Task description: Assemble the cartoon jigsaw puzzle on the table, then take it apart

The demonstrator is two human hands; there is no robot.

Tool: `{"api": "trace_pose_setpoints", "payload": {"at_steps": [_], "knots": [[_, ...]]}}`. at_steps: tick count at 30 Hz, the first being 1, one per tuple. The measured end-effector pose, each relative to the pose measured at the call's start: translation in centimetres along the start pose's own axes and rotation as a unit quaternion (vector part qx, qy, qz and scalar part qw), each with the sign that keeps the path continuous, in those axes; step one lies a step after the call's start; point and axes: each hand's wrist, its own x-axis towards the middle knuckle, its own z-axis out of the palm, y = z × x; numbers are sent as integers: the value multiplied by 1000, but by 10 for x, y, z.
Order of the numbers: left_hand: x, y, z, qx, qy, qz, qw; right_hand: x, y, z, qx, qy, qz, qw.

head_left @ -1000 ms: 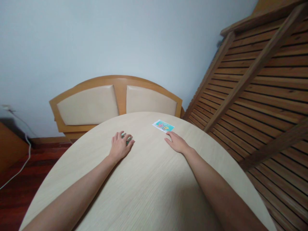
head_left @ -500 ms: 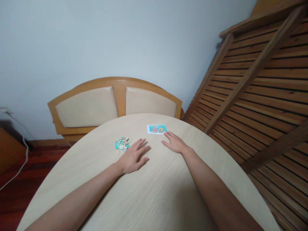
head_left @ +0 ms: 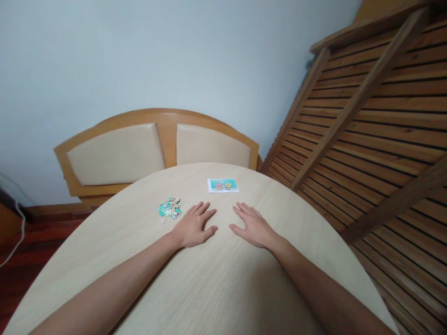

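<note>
My left hand (head_left: 194, 226) lies palm down on the pale round table (head_left: 209, 288), fingers stretched out and holding nothing. Just left of it is a small heap of jigsaw puzzle pieces (head_left: 170, 208), mostly teal and whitish, with one pale piece at the heap's near edge. Opposite, my right hand (head_left: 254, 225) rests flat with its fingers extended, also holding nothing. Beyond both hands lies a picture card (head_left: 223, 185) with a white border, showing a pink and a yellow cartoon figure on teal. Neither hand touches the card or the heap.
Behind the table's far edge stands a wooden headboard (head_left: 168, 139) with cream padded panels, against a pale wall. A slatted wooden frame (head_left: 349, 135) leans along the right side. On the left, a white cable (head_left: 21, 228) hangs above a dark red floor.
My right hand has drawn back from the card's near corner toward me. My left hand now sits apart from the puzzle heap. The whole view has shifted slightly.
</note>
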Motion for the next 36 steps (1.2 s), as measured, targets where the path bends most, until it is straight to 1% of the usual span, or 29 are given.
{"api": "trace_pose_setpoints", "payload": {"at_steps": [2,6,10,15,20,25,27,30,32,34,36], "knots": [[0,-2,0,-7,-16,-6,1000,-3,-3,0,-2,-11,1,1000],[0,0,-3,5,-23,-10,1000,-1,-5,-2,-5,-20,10,1000],[-1,1,-3,12,-29,-8,999,0,-4,0,-8,-14,7,1000],[-2,0,-2,1,-17,-3,1000,0,-3,2,-6,-1,4,1000],[-2,1,-3,0,-25,-5,1000,0,-3,1,-9,0,2,1000],[-1,0,-1,-9,-12,-5,1000,0,-3,2,-11,8,2,1000],[-1,0,-1,-5,1,-1,1000,0,-3,3,-14,7,1,1000],[1,-3,-3,11,51,-14,999,0,-1,3,-16,7,-3,1000],[1,-10,-6,31,98,-51,993,0,0,4,-14,11,-7,1000],[1,-22,-10,57,141,-109,982,-1,1,4,-11,14,-9,1000],[-1,-37,-14,82,164,-171,968,-1,2,5,-8,14,-8,1000]]}}
